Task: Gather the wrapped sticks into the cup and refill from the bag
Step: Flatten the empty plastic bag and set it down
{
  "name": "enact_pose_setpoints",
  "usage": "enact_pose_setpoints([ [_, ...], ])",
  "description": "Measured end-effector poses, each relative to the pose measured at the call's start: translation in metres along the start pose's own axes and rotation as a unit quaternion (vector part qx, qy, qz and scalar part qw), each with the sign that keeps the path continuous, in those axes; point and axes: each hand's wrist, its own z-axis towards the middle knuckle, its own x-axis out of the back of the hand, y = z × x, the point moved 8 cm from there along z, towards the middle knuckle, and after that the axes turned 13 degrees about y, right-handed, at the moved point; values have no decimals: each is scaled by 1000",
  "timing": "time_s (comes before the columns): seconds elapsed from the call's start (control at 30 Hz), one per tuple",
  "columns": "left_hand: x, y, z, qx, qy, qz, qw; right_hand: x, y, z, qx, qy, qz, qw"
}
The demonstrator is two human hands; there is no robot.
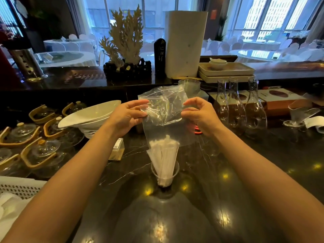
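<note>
Overhead, left hand [127, 116] and right hand [199, 114] pinch the bag [164, 109]; sticks [164, 155] fill the cup [164, 174].

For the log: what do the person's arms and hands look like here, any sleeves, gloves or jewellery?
Both forearms are bare to the frame edge, with no sleeves in view. The left hand and right hand wear no gloves, and no rings, watch or bracelet show on either wrist. Fingernails look short and unpainted.

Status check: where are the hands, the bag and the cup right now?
Left hand and right hand both pinching the clear bag, held above the cup. Wrapped sticks standing in cup. Nothing blocking.
</note>
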Motion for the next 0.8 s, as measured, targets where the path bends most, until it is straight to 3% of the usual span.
enact_pose_setpoints([
  [0.13,-6,6,10,-16,-13,48,999,-6,2,4,-26,-65,-43,997],
  [0.33,-15,27,34,-57,2,62,996,-1,-5,28,-35,-85,-24,995],
  [0.47,-23,34,56,-89,15,84,992,5,-6,50,-31,-89,-77,993],
  [0.63,-39,31,82,-58,-43,47,996,6,-6,73,-9,-121,-134,983],
  [0.8,-56,8,107,-32,-74,117,990,14,14,105,-18,-94,-197,976],
])
